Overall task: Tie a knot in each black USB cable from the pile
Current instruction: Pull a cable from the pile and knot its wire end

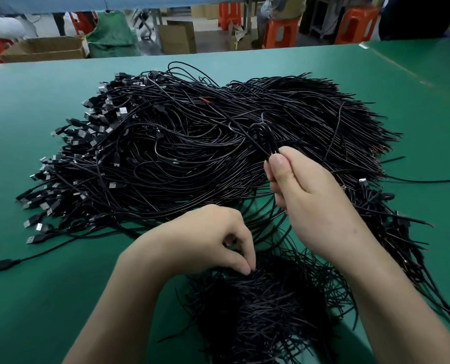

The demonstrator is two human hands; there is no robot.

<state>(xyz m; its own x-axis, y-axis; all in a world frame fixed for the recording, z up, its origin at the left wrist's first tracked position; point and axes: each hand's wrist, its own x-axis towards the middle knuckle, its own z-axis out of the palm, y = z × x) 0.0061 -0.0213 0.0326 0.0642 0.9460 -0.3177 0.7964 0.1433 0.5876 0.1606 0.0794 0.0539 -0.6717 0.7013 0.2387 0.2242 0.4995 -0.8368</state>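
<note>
A big pile of black USB cables [182, 143] covers the middle of the green table [29, 106], plugs fanned out to the left. My right hand [305, 190] is raised over the pile and pinches a looped black cable [262, 136] between thumb and fingers, the loop standing just above the fingertips. My left hand [210, 240] is lower, near the front, its thumb and fingertips pinching cable ends at the top of a smaller heap of black cable ends [266, 306]. Which cable it holds is hidden in the tangle.
More cables trail along the right side [392, 227]. A single plug [0, 266] lies apart at the left. Beyond the table's far edge stand cardboard boxes [48, 49], a green sack [112, 35] and orange stools [281, 32].
</note>
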